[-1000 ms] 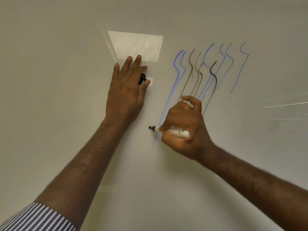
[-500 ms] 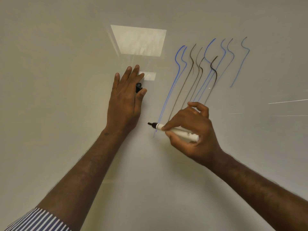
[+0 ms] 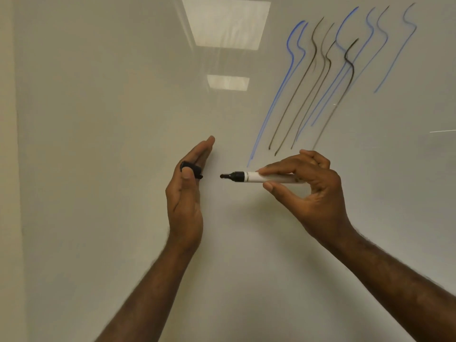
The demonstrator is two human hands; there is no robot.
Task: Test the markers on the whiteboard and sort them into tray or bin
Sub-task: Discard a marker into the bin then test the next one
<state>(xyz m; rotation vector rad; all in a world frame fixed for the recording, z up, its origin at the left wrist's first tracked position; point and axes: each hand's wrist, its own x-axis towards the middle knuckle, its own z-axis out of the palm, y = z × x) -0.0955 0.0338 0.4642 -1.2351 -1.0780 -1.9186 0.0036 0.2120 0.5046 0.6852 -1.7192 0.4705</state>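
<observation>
The whiteboard (image 3: 123, 119) fills the view. My right hand (image 3: 313, 191) pinches a white marker (image 3: 261, 177) with a black tip; it lies level, off the board, its bare tip pointing left. My left hand (image 3: 187, 191) is turned edge-on, fingers straight, with its thumb pressing the black cap (image 3: 193, 169) against them. The cap's opening faces the marker tip, a short gap apart. Several wavy blue and brown test strokes (image 3: 320, 82) run down the board above my right hand.
Ceiling lights reflect in the whiteboard (image 3: 225, 23) at the top middle. The board's left edge meets a beige wall (image 3: 7, 144). No tray or bin is in view.
My left hand came off the board, dropped and turned edge-on with the cap. My right hand lifted the marker off the board and levelled it toward the cap. The view has moved closer.
</observation>
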